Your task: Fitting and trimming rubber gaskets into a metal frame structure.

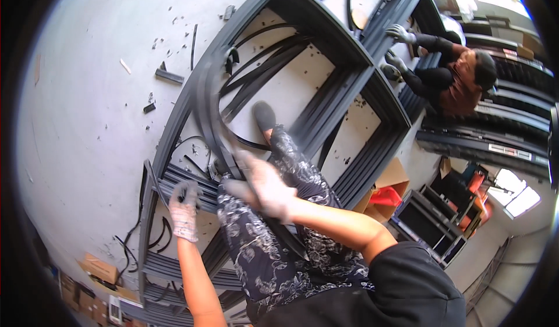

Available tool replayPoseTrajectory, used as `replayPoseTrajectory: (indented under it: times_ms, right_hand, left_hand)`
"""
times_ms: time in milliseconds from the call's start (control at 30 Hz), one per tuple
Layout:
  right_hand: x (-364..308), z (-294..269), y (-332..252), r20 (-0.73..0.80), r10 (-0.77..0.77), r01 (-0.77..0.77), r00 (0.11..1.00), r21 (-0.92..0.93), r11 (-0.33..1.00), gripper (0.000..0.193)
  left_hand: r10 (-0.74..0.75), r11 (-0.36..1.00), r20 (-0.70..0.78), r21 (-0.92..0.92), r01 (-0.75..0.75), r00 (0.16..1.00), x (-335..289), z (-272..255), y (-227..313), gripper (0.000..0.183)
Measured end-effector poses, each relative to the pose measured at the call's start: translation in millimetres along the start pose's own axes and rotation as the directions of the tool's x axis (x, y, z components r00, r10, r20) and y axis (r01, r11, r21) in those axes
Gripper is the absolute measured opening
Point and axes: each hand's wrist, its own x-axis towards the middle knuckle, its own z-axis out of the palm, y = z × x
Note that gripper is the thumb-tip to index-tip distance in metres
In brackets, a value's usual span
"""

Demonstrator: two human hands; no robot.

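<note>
Black strip (212,126) in right hand (268,188)

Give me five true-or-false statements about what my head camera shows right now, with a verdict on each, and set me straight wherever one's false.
1. Your left hand and right hand both wear gloves. True.

2. Your right hand is in sharp focus. False: it is blurred, beside blurred dark strips, so its exact grip cannot be told.

3. The pale floor has no scraps on it. False: dark scraps are scattered over it.

4. Something red shows in the open cardboard box on the right. True.

5. The co-worker at upper right is bare-handed. False: that person wears light-coloured gloves.
</note>
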Motion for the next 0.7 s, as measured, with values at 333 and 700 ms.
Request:
replayPoseTrajectory:
  times_ms: [333,700]
  right_hand:
    - [-280.2,-183.5,-121.9,-0.690,0.319,-0.438,0.650,0.002,0.899,0.039]
    - [-383.9,-169.1,1.2,-0.872,0.188,-0.594,0.451,-0.137,0.793,0.033]
  left_hand:
    - [-0.157,0.820,0.253,0.572,-0.016,0.955,-66.9,-39.0,-71.2,0.029]
    - [-0.194,0.651,0.195,0.759,-0.023,0.961,-59.1,-91.1,-80.1,0.031]
